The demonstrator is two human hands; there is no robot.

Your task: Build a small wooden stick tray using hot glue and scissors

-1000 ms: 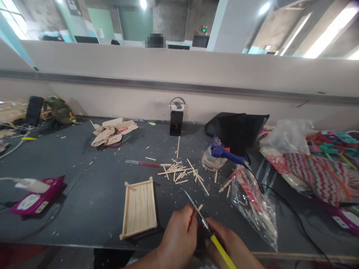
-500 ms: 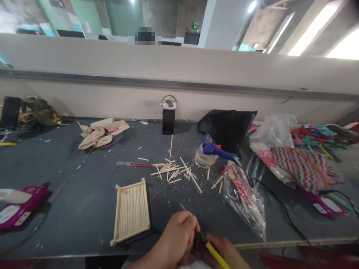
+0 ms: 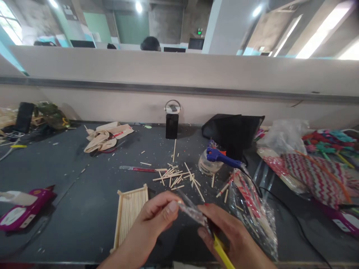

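Observation:
My left hand (image 3: 157,216) is closed, its thumb and fingertips pinching one end of a clear plastic wrapper (image 3: 193,213). The wrapper stretches across to my right hand (image 3: 230,231), whose fingers are wrapped round a yellow-handled tool (image 3: 221,254) that looks like pliers. Its dark head is mostly hidden by fingers and plastic. Behind my left forearm lies a shallow tray of wooden sticks (image 3: 130,213) with a raised rim, its lower right part covered. Beyond my hands is a loose pile of short wooden sticks (image 3: 174,177).
A blue glue gun (image 3: 221,156) rests on a clear tub (image 3: 207,164), its cord trailing right. A plastic bag of sticks (image 3: 252,209) lies right of my hands. A phone (image 3: 171,126) stands at the back; a purple device (image 3: 25,209) is at far left.
Both hands have risen from the table's front edge and moved apart, with the clear wrapper now visible between them. My left arm now covers part of the stick tray. The view has shifted slightly.

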